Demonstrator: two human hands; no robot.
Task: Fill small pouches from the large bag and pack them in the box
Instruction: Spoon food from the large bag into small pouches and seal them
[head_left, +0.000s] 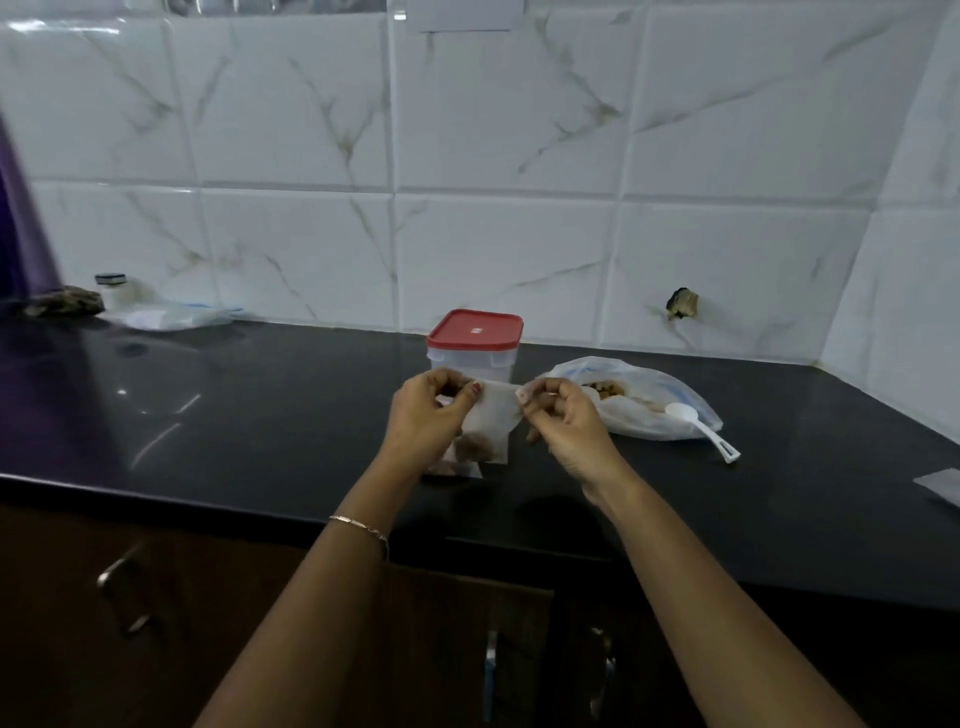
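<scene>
A small translucent pouch (491, 423) with brown pieces at its bottom hangs just above the black counter (260, 405). My left hand (428, 415) pinches its top left corner and my right hand (563, 415) pinches its top right. Another small pouch (457, 469) lies flat on the counter underneath. Behind my hands stands a clear plastic box (474, 345) with its red lid on. The large plastic bag (639, 397), holding brown pieces, lies to the right. A white plastic spoon (698, 426) rests on it, handle toward the counter front.
A white flat piece (943, 486) lies at the right edge of the counter. At the far left are a small jar (111, 291), a brown lump (65, 302) and a clear bag (171, 317). Tiled walls close the back and right. Cabinet doors with handles (122, 587) sit below.
</scene>
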